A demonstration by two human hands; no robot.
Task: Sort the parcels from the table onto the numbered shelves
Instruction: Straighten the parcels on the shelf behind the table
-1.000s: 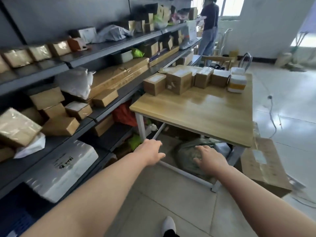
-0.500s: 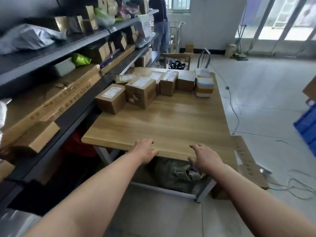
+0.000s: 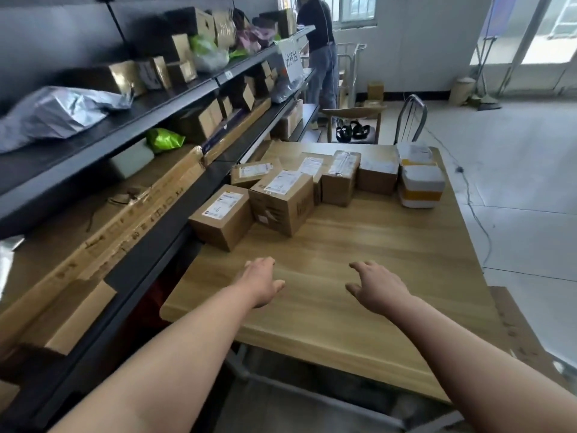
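Observation:
Several brown cardboard parcels with white labels sit at the far half of the wooden table (image 3: pixel 359 276). The nearest small box (image 3: pixel 222 215) stands at the table's left edge, with a bigger box (image 3: pixel 282 203) just right of it. A white and yellow parcel (image 3: pixel 421 185) lies at the far right. My left hand (image 3: pixel 260 281) and my right hand (image 3: pixel 376 285) hover over the bare near half of the table, fingers relaxed, holding nothing. Dark shelves (image 3: pixel 175 98) run along the left, full of parcels.
A long flat carton (image 3: pixel 125 214) lies on the middle shelf beside the table. A silver mailer bag (image 3: pixel 59 110) rests on the upper shelf. A person (image 3: pixel 321 54) stands at the far end of the shelves, near a chair (image 3: pixel 409 120). A cable trails over the floor at right.
I have come closer to the table: my hands, which hung before its near edge, now reach over the tabletop toward the boxes. The parcels have stayed put.

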